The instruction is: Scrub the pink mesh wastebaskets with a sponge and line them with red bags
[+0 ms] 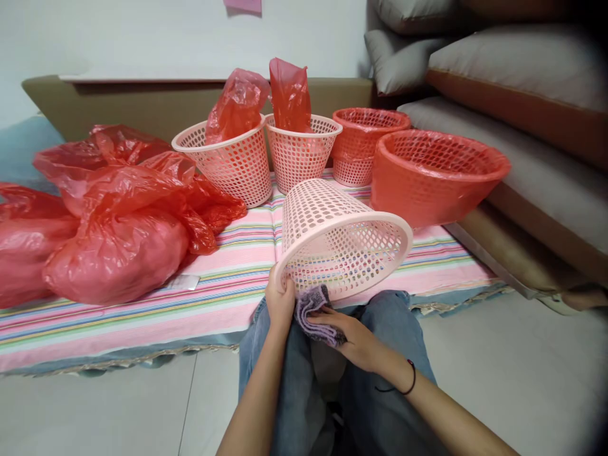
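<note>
A pink perforated plastic basket (311,206) lies tilted on its side in front of me, its open mouth facing toward me and down to the right. My left hand (280,297) grips the basket's rim at its lower left, thumb on the inside. In my right hand (354,335) is a folded purple and dark grey cloth (313,313), held just below the rim by my left hand. Whether the cloth touches the rim I cannot tell. The fingertips of my right hand are partly hidden in the cloth's folds.
Two pink baskets (251,168) holding red plastic bags stand behind. To the right are two baskets covered in red plastic (427,183). Filled red bags (128,247) lie at left on the striped cloth (237,297). Grey cushions (536,69) are stacked at right.
</note>
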